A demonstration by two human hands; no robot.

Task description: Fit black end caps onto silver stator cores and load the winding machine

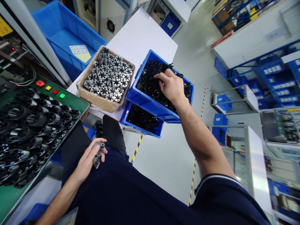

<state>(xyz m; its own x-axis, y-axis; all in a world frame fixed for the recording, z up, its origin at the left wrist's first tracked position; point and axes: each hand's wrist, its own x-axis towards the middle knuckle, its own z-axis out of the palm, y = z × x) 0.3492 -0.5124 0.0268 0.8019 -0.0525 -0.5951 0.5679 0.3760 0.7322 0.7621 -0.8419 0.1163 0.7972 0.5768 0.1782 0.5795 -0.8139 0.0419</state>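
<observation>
My left hand [90, 157] is held close to my body, fingers wrapped round a slotted metal cylinder [100, 148]. A second similar piece seems to sit under it, partly hidden by the fingers. My right hand [170, 84] reaches into a blue bin [154, 101] heaped with small black plastic parts [150, 75]. Its index finger is stretched out over the heap and the thumb is apart from it; the other fingers are curled and partly hidden. Left of that bin, a cardboard box [100, 101] lined with clear film holds rows of the same slotted metal cylinders [112, 76].
A lower blue bin [142, 131] also contains black parts. On my left, a green bench [77, 107] carries many dark cylinders [30, 118] and coloured buttons [55, 91]. A large blue crate [70, 31] with a paper label stands behind the box. The white table [150, 31] extends beyond.
</observation>
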